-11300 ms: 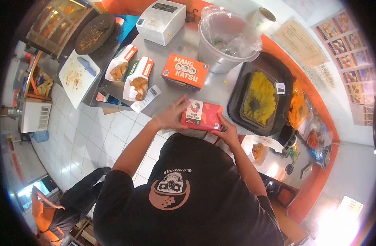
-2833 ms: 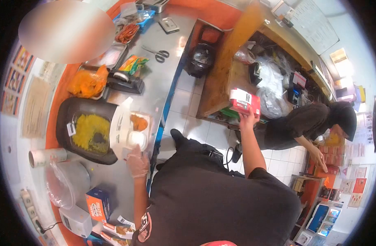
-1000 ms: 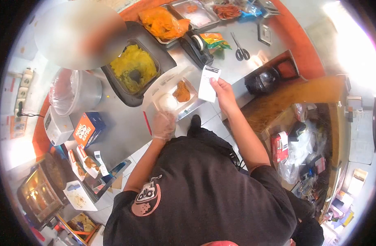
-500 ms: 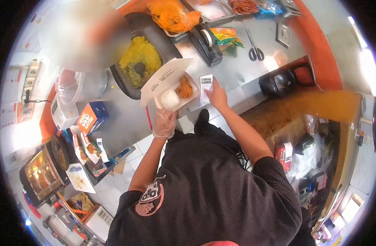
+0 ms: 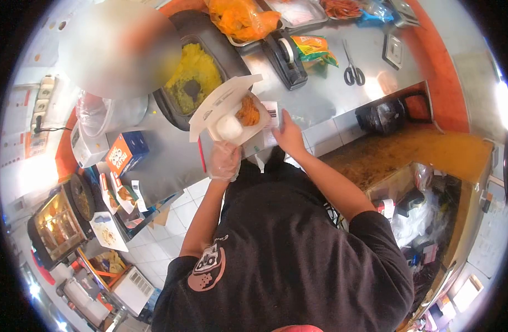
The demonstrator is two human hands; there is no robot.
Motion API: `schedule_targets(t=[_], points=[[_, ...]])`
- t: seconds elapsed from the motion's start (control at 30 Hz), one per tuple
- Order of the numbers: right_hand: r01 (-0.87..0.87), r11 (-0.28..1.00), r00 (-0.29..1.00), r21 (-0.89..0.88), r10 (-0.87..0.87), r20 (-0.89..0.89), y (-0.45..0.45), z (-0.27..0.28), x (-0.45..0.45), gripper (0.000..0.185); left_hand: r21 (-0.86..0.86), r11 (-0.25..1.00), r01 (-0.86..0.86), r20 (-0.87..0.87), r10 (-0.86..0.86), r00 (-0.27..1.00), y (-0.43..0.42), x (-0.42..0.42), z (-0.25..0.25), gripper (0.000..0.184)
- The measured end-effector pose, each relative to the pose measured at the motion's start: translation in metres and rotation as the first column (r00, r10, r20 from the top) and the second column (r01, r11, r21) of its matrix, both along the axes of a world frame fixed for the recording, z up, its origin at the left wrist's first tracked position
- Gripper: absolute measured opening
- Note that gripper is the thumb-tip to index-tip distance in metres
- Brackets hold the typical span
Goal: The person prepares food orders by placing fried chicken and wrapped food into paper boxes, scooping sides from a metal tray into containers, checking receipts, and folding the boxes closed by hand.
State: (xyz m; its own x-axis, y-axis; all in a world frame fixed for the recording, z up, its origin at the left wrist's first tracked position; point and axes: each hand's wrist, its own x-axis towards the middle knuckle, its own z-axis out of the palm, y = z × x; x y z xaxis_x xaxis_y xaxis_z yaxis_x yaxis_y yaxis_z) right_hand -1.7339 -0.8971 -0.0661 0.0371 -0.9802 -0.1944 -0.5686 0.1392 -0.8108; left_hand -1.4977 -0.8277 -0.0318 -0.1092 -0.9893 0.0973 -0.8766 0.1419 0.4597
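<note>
An open paper meal box [image 5: 221, 105] with its lid raised holds a white mound of rice [image 5: 228, 127] and a piece of orange-brown fried food [image 5: 247, 113]. My left hand [image 5: 225, 160], in a clear plastic glove, grips the box by its near edge. Bare, my right hand [image 5: 290, 136] is closed on a white printed paper slip [image 5: 272, 112] at the box's right side. Part of the slip is hidden by the box and my fingers.
On the steel counter [image 5: 331, 94] are a tape dispenser [image 5: 287, 60], a green-orange packet [image 5: 315, 50], scissors [image 5: 352, 71] and a tray of yellow food [image 5: 193, 77]. A blue-orange carton [image 5: 128, 152] stands left. Below the counter's right edge lies a black bundle [image 5: 381, 117].
My right hand has brought the paper slip left and down against the box's right side. The box stays in my left hand, and the camera view has shifted slightly.
</note>
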Motion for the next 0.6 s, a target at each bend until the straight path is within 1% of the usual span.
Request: schedule_targets(t=[0.03,0.07,0.13,0.2,0.23,0.33,0.37,0.47,0.5,0.53,0.6], points=[[0.025,1.0,1.0,0.015,-0.025,0.005,-0.002,0.002,-0.004,0.069,0.016,1.0,0.021,0.025,-0.022,0.999,-0.002,0.002,0.001,0.012],[0.051,0.998,0.999,0.027,-0.051,0.01,-0.004,0.004,-0.009,0.065,0.032,0.999,0.033,0.004,-0.033,0.999,-0.001,0.003,0.003,0.013],[0.086,0.996,0.996,0.034,-0.087,0.025,-0.006,0.004,-0.021,0.059,0.058,0.996,0.061,-0.039,-0.059,0.997,-0.005,-0.001,0.036,0.017],[0.102,0.995,0.993,0.022,-0.103,0.049,-0.006,0.003,-0.032,0.053,0.055,0.997,0.05,-0.018,-0.049,0.999,-0.003,0.006,0.044,0.02],[0.132,0.991,0.986,-0.004,-0.131,0.106,-0.005,-0.005,-0.036,0.047,0.048,0.998,0.044,-0.008,-0.044,0.999,-0.003,0.009,0.047,0.022],[0.118,0.993,0.984,-0.024,-0.114,0.137,-0.002,-0.017,-0.039,0.046,-0.068,0.991,0.119,-0.021,-0.121,0.992,-0.002,0.024,0.063,0.024],[0.136,0.991,0.977,-0.011,-0.132,0.165,-0.001,-0.016,-0.036,0.045,-0.043,0.985,0.166,-0.022,-0.167,0.986,-0.002,0.032,0.074,0.031],[0.179,0.983,0.95,0.029,-0.18,0.254,0.001,-0.006,-0.028,0.041,-0.116,0.985,0.125,-0.133,-0.14,0.981,-0.003,0.049,0.106,0.036],[0.213,0.976,0.931,0.044,-0.217,0.295,0.0,-0.006,-0.027,0.04,-0.087,0.992,0.088,-0.196,-0.104,0.975,-0.003,0.061,0.113,0.051],[0.241,0.968,0.909,0.064,-0.248,0.335,-0.001,-0.005,-0.025,0.038,-0.196,0.979,0.048,-0.209,-0.089,0.974,-0.009,0.079,0.124,0.051],[0.289,0.947,0.868,0.143,-0.322,0.379,-0.006,0.022,-0.018,0.037,-0.41,0.912,-0.016,-0.229,-0.086,0.97,-0.033,0.12,0.156,0.052]])
